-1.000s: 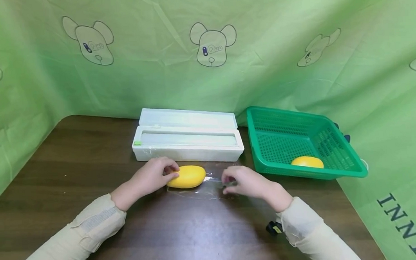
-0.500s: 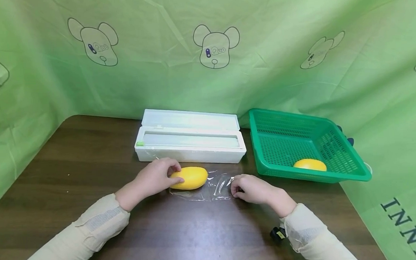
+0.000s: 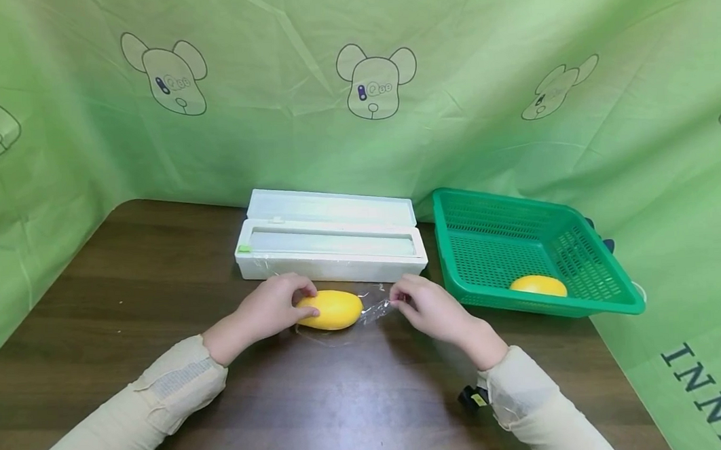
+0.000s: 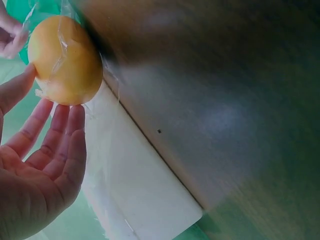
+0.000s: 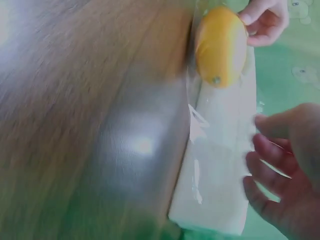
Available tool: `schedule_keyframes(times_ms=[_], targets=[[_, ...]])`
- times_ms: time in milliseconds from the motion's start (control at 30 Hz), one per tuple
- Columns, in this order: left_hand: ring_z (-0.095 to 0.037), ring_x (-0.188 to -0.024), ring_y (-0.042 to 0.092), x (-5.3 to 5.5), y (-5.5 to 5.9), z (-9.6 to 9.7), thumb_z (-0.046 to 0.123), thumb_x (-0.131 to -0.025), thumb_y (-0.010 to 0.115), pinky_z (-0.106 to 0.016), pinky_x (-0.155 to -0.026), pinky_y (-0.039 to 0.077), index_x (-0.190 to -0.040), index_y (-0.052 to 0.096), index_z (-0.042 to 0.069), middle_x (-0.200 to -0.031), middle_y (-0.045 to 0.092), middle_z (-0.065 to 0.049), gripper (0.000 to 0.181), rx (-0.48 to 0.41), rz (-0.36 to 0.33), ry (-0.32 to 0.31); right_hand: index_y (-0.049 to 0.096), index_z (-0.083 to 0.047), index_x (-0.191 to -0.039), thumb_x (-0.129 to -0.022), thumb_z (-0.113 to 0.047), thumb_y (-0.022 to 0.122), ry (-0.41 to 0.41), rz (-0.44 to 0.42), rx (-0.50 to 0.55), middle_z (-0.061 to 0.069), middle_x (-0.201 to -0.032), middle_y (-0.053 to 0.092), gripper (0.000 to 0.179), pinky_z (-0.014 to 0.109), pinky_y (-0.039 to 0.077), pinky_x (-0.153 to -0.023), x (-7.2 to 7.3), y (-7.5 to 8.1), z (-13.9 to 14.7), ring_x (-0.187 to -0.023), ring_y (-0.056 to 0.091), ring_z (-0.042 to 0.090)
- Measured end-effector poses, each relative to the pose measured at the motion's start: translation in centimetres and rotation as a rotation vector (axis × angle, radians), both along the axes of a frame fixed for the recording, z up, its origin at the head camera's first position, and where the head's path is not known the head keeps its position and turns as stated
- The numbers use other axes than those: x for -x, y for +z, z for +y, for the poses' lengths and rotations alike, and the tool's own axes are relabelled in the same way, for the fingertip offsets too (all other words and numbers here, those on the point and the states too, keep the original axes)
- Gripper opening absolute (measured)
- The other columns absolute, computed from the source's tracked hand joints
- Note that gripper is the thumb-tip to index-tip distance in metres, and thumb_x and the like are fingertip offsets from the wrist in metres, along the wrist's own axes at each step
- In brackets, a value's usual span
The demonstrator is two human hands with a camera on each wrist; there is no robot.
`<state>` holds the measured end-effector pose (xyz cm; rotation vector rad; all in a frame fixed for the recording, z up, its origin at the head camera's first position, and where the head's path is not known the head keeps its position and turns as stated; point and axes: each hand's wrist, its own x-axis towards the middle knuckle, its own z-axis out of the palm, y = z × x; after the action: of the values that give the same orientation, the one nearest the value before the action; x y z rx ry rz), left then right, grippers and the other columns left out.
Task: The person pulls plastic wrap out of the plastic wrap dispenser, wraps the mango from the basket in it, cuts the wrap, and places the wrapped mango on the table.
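A yellow oval fruit, like a mango [image 3: 334,310], lies on the table close in front of a white cling film box. My left hand [image 3: 271,304] grips its left end between thumb and fingers. Clear cling film [image 3: 376,310] lies under and around the mango and stretches off to its right. There my right hand [image 3: 426,306] pinches the film's edge, drawn to a narrow point at the fingertips. In the left wrist view, a crease of film crosses the mango [image 4: 65,62]. The right wrist view shows a small greenish spot on the end of the mango [image 5: 222,47].
The cling film box [image 3: 332,266] stands behind both hands with its lid [image 3: 331,206] raised. To the right, a green plastic basket [image 3: 536,304] holds another yellow mango [image 3: 538,285]. Green printed cloth [image 3: 270,134] hangs behind the dark wooden table [image 3: 321,404].
My right hand has taken hold of the film and lifted it slightly back and toward the mango, so the film bunches. The left hand still holds the mango in nearly the same place.
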<state>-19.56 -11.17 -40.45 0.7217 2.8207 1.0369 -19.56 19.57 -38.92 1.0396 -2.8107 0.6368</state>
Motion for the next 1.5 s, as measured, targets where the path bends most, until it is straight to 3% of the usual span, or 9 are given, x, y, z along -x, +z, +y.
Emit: schedule_keyframes(times_ms=[167, 433, 800, 1033, 1233, 1367, 1500], targets=[[-0.018, -0.079, 0.056, 0.0, -0.1, 0.1, 0.016, -0.083, 0.087, -0.035, -0.075, 0.05, -0.099, 0.072, 0.008, -0.089, 0.065, 0.0, 0.024, -0.003, 0.007, 0.0, 0.067, -0.007, -0.092, -0.093, -0.005, 0.073, -0.047, -0.008, 0.117, -0.005, -0.079, 0.06, 0.006, 0.028, 0.05, -0.067, 0.4, -0.3, -2.2, -0.072, 0.054, 0.012], [-0.018, -0.083, 0.059, -0.1, -0.5, 0.3, 0.017, -0.083, 0.087, -0.037, -0.077, 0.052, -0.099, 0.069, 0.01, -0.091, 0.066, 0.001, 0.024, -0.022, 0.028, -0.012, 0.07, -0.005, -0.097, -0.097, -0.007, 0.069, -0.014, -0.151, 0.207, 0.0, -0.088, 0.071, 0.002, 0.031, 0.056, -0.074, 1.1, -1.4, -4.6, -0.08, 0.065, 0.013], [-0.019, -0.087, 0.066, -0.1, -0.4, 0.0, 0.017, -0.084, 0.086, -0.04, -0.081, 0.056, -0.103, 0.075, 0.008, -0.099, 0.071, -0.001, 0.023, 0.002, 0.106, -0.012, 0.068, -0.002, -0.125, -0.094, 0.0, 0.067, 0.109, 0.002, 0.049, 0.007, -0.116, 0.065, 0.031, 0.033, 0.055, -0.088, 0.7, -2.0, -5.1, -0.098, 0.064, 0.018], [-0.024, -0.099, 0.069, -0.2, -0.2, 0.0, 0.014, -0.087, 0.083, -0.043, -0.089, 0.055, -0.113, 0.076, 0.005, -0.112, 0.073, -0.007, 0.028, 0.025, 0.152, -0.053, 0.054, -0.001, -0.143, -0.085, 0.003, 0.067, 0.187, -0.053, -0.034, 0.014, -0.133, 0.057, 0.06, 0.04, 0.05, -0.097, 0.6, -1.6, -5.1, -0.115, 0.057, 0.026], [-0.031, -0.117, 0.066, -0.2, -0.1, 0.0, 0.012, -0.092, 0.077, -0.048, -0.099, 0.051, -0.12, 0.076, 0.006, -0.126, 0.071, -0.009, 0.028, 0.099, 0.199, -0.123, 0.05, -0.001, -0.147, -0.08, -0.014, 0.089, 0.173, -0.055, -0.109, 0.018, -0.139, 0.048, 0.078, 0.042, 0.047, -0.103, 0.4, -1.9, -5.6, -0.124, 0.052, 0.032], [-0.03, -0.112, 0.069, -0.2, -0.2, -0.1, 0.011, -0.094, 0.075, -0.048, -0.094, 0.054, -0.12, 0.077, 0.009, -0.123, 0.072, -0.007, 0.027, 0.129, 0.22, -0.156, 0.054, -0.002, -0.143, -0.081, -0.021, 0.09, 0.138, -0.002, -0.118, 0.019, -0.144, 0.046, 0.074, 0.043, 0.046, -0.106, 0.4, -2.2, -6.2, -0.128, 0.051, 0.034], [-0.029, -0.111, 0.069, -0.3, -0.2, -0.2, 0.021, -0.091, 0.079, -0.047, -0.093, 0.054, -0.124, 0.075, 0.009, -0.125, 0.071, -0.007, 0.035, 0.126, 0.198, -0.161, 0.056, -0.001, -0.141, -0.088, -0.024, 0.084, 0.134, 0.036, -0.119, 0.015, -0.142, 0.052, 0.064, 0.042, 0.044, -0.108, 0.5, -2.4, -6.3, -0.128, 0.053, 0.03]])
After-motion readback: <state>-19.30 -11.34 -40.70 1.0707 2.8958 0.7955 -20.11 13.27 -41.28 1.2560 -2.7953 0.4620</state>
